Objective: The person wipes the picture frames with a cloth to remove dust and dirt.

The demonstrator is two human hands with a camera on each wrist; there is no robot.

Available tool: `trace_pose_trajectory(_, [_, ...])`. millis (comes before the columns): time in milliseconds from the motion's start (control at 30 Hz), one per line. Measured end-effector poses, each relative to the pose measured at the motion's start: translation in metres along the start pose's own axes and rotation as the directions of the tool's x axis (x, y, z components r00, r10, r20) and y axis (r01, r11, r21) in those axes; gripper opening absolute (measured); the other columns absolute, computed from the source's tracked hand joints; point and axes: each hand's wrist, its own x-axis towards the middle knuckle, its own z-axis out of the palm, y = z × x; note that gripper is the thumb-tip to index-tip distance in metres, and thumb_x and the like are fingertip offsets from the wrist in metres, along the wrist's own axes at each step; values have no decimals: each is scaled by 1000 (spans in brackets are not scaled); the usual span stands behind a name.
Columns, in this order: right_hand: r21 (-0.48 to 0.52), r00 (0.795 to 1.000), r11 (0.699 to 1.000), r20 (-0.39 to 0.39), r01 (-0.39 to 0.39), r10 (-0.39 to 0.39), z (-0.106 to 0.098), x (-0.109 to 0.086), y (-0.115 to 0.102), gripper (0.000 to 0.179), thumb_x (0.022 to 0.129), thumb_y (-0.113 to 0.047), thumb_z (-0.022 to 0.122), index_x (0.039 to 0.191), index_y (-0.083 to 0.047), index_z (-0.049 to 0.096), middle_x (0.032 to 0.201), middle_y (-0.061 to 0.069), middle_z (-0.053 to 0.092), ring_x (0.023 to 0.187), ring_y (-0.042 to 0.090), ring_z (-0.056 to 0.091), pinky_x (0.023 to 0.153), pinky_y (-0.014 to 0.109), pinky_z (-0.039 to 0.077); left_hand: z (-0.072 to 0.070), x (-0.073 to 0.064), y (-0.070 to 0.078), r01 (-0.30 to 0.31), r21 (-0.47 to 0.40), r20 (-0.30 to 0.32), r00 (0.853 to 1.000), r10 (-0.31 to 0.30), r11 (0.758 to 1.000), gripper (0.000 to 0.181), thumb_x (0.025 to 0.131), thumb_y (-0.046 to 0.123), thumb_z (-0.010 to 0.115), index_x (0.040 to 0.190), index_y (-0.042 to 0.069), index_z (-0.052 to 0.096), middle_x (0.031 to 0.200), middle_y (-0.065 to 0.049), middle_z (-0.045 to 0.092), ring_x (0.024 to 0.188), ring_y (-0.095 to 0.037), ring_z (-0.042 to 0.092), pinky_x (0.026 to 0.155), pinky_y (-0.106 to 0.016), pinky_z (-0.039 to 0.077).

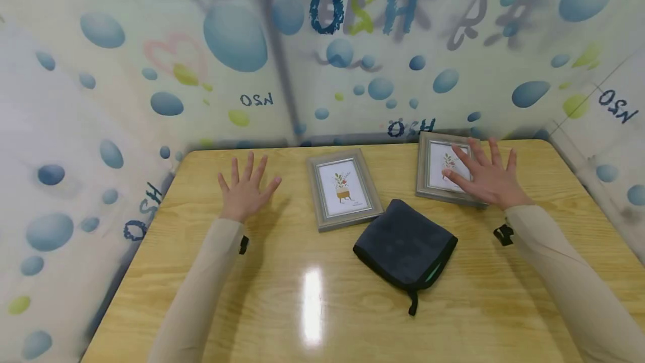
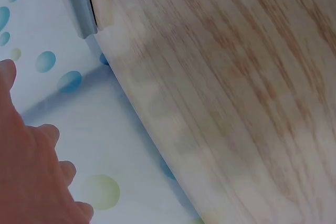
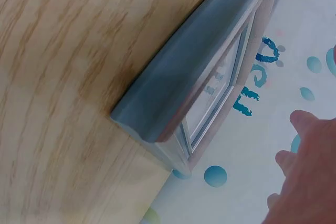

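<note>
- Nearest on the pale wood-grain table [image 1: 272, 307] lies a dark grey folded cloth with black edging [image 1: 403, 245], right of centre. Its short black loop [image 1: 413, 302] points to the near side, perhaps meant for hanging. Folded, it probably stays compact and within reach of both hands.
- Farther and to the left, the left hand [image 1: 244, 198] has its fingers spread and grasps nothing. Its shadow on the wood suggests that it is raised.
- Right of that hand, a grey-beige rectangular picture frame with a white plant print [image 1: 345, 189] lies face up, slightly turned, so its print reads upright from the near side. Its near right corner meets the cloth's edge in view; contact is unclear.
- On the far right, the right hand [image 1: 491, 181], likewise spread and released, partly covers a second grey-beige frame with a similar print [image 1: 437, 160], also face up.
- The right wrist view adds that frame's thick moulded side and shows the visible fingertips apart from it, which the head view leaves uncertain.
- The head view alone shows the cloth; the wrist views miss it.
- Farthest stands a pale wall with blue bubbles [image 1: 282, 122].
</note>
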Motion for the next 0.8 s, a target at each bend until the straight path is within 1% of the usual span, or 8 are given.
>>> trace_pose_trajectory(167, [-26, 998, 998, -12, 61, -62, 3, -1, -4, 83, 93, -65, 41, 157, -22, 9, 160, 17, -3, 139, 42, -23, 99, 70, -17, -2, -3, 1, 1, 4, 2, 1000, -1, 1000, 79, 94, 69, 24, 156, 26, 0, 158, -2, -16, 137, -29, -30, 102, -69, -14])
trace_pose_trajectory(233, [-32, 988, 988, -33, 148, -149, 5, -4, -8, 81, 94, -59, 47, 156, -21, 13, 159, 18, 4, 141, 44, -16, 103, 70, -9, -1, -4, 1, -7, 9, 5, 1000, 7, 1000, 80, 94, 70, 24, 156, 26, 0, 158, -1, -17, 137, -29, -30, 102, -69, -13])
trace_pose_trajectory(300, [-27, 953, 956, -75, 292, -294, 9, -8, -16, 75, 93, -46, 58, 154, -15, 25, 156, 20, 20, 142, 46, -1, 105, 70, 4, 0, -5, 3, -19, 6, 21, 1000, 18, 1000, 80, 94, 70, 24, 156, 25, 1, 158, -2, -18, 137, -30, -29, 102, -70, -12])
trace_pose_trajectory(367, [-10, 880, 887, -119, 462, -460, 14, -15, -27, 64, 89, -29, 68, 145, -9, 43, 146, 19, 41, 138, 45, 22, 104, 66, 21, 3, -7, 7, -36, -12, 39, 999, 37, 999, 79, 95, 69, 25, 157, 24, 4, 159, -4, -15, 139, -33, -25, 103, -70, -11])
trace_pose_trajectory(500, [-36, 671, 681, -140, 731, -728, 23, -30, -59, 44, 81, -13, 74, 123, -4, 62, 123, 13, 61, 119, 36, 51, 92, 55, 44, 10, -11, 19, -80, -24, 86, 993, 82, 996, 76, 96, 66, 25, 157, 22, 11, 161, -9, -4, 143, -38, -11, 105, -68, -8])
trace_pose_trajectory(600, [-55, 585, 587, -57, 808, -809, 28, -41, -78, 42, 83, -16, 73, 122, -6, 64, 122, 10, 61, 114, 30, 55, 88, 48, 49, 17, -13, 29, -125, -16, 114, 985, 126, 992, 75, 97, 66, 24, 156, 21, 16, 161, -11, 3, 144, -40, -3, 107, -67, -4])
trace_pose_trajectory(667, [-32, 577, 577, 29, 816, -816, 31, -47, -87, 42, 84, -18, 72, 124, -8, 63, 124, 9, 59, 114, 28, 55, 88, 46, 50, 19, -15, 37, -165, -17, 129, 978, 166, 986, 74, 97, 64, 26, 155, 19, 20, 160, -13, 6, 144, -41, 1, 108, -66, 0])
trace_pose_trajectory(800, [52, 607, 631, 219, 774, -764, 36, -57, -93, 53, 83, -23, 71, 133, -13, 56, 137, 11, 49, 122, 29, 49, 92, 47, 47, 22, -21, 55, -262, -29, 165, 951, 263, 965, 68, 100, 56, 34, 153, 14, 29, 158, -17, 12, 142, -44, 10, 109, -64, 9])
